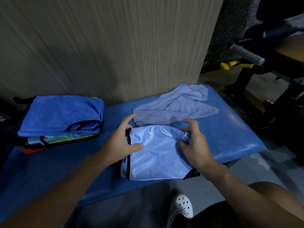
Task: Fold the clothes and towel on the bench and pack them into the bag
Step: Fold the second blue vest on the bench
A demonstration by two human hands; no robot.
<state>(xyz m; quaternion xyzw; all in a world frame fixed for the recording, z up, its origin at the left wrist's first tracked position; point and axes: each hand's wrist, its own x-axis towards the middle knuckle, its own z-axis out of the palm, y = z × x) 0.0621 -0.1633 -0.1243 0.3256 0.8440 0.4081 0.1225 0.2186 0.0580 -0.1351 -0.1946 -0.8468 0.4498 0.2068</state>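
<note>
On the bench (230,129) sits a folded, possibly mesh garment (156,155).

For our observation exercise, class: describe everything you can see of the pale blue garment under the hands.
The pale blue garment is shiny, mesh-like fabric with black trim, folded into a rough rectangle, lying flat near the blue bench's front edge. The left hand has its thumb on its left side; the right hand grips a bunched fold at its right.
</note>
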